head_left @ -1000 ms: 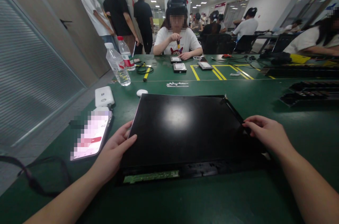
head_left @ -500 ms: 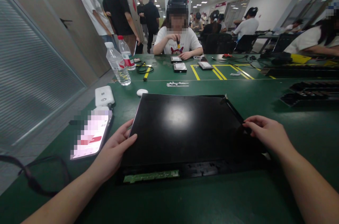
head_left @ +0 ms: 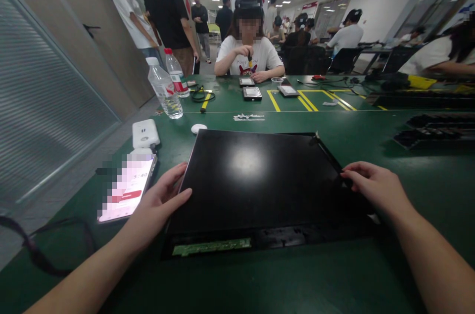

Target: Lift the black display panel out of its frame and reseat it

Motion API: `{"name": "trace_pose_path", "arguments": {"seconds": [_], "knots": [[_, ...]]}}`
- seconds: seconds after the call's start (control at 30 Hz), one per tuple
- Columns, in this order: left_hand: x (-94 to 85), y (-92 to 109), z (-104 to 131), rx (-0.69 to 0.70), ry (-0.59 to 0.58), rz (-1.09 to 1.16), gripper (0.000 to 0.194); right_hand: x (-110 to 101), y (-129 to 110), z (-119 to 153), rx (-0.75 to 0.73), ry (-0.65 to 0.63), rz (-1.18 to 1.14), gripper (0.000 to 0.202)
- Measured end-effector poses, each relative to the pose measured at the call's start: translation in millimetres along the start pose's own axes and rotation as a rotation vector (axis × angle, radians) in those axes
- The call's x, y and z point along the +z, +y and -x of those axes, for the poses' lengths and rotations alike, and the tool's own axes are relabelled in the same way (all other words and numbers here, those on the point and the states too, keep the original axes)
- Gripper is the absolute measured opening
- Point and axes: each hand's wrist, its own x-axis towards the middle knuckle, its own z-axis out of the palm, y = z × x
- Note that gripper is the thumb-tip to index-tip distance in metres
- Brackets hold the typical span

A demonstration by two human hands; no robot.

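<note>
A black, glossy LCD panel (head_left: 252, 180) lies in front of me, reflecting a ceiling light. Beneath it is a black frame (head_left: 293, 236), which shows along the near and right sides. A narrow green circuit board (head_left: 211, 246) sits along the near edge. My left hand (head_left: 166, 193) grips the panel's left edge, thumb on top and fingers at the side, partly hidden. At the right side, my right hand (head_left: 371, 183) pinches the thin black edge of the frame with thumb and forefinger. The panel's right border stands apart from that edge.
Left of the panel lie a lit phone (head_left: 128, 188), a white power bank (head_left: 145, 133) and a white earbud case (head_left: 198, 128). Two bottles (head_left: 165, 89) stand behind. Black strip-like parts (head_left: 434, 131) lie at right. Across the green table (head_left: 297, 279), a person works on hard drives (head_left: 252, 93).
The panel's far left corner sits very slightly higher, and my left fingers have shifted a little along its edge. My right hand stays put. People in the background have moved.
</note>
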Motion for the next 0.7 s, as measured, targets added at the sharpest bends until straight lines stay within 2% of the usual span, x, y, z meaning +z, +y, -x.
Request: {"name": "trace_pose_path", "arguments": {"seconds": [0.13,0.27,0.43,0.7], "knots": [[-10.4,-13,-4,0.070,0.006,-0.263,0.069,0,4,-3,-0.002,-0.007,0.012,0.027],[-12.6,-22,-7,0.117,-0.012,-0.434,0.072,1,9,-4,-0.019,-0.003,0.009,0.029],[-10.9,-26,-9,0.144,-0.027,-0.465,0.071,2,10,-5,-0.028,0.015,0.012,0.026],[-11.3,-28,-13,0.108,-0.054,-0.438,0.075,2,1,-3,0.021,0.022,0.014,0.028]]}}
